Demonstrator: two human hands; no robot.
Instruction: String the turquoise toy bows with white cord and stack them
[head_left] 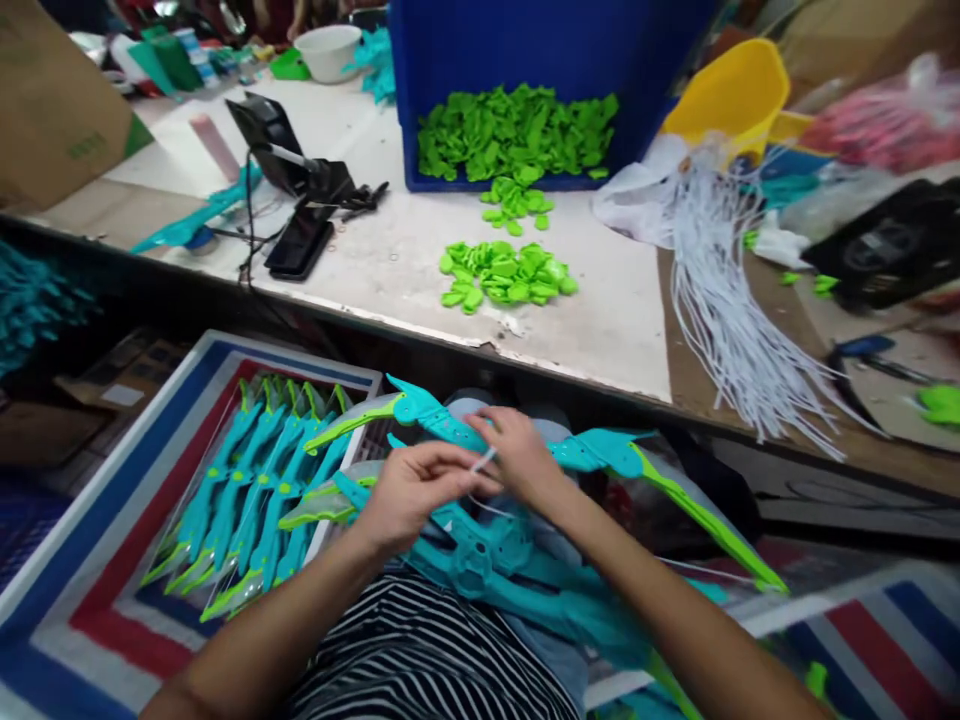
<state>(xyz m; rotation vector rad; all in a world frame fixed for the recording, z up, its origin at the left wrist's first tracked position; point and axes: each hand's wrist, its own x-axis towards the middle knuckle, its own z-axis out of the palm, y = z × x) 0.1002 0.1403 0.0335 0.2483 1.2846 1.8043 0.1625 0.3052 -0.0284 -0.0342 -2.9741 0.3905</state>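
A turquoise toy bow (589, 450) with lime-green limb edges lies across my lap, over another turquoise bow (472, 555). My left hand (416, 490) is closed in a pinch on a short length of white string (484, 461) in front of the upper bow. Close against it, my right hand (517, 450) is bent over the bow's middle, its fingers also closed at the string. The fingertips partly hide the string and the bow's grip. A thin white line runs from my hands toward the right limb.
Lime-green plastic pieces (510, 275) lie on the table (360, 270), before a blue bin (551, 50) with more. White strings (720, 270) hang over the table edge at right. A phone (300, 245) is at left. Finished-looking bows (247, 490) fill a striped container (97, 560) below.
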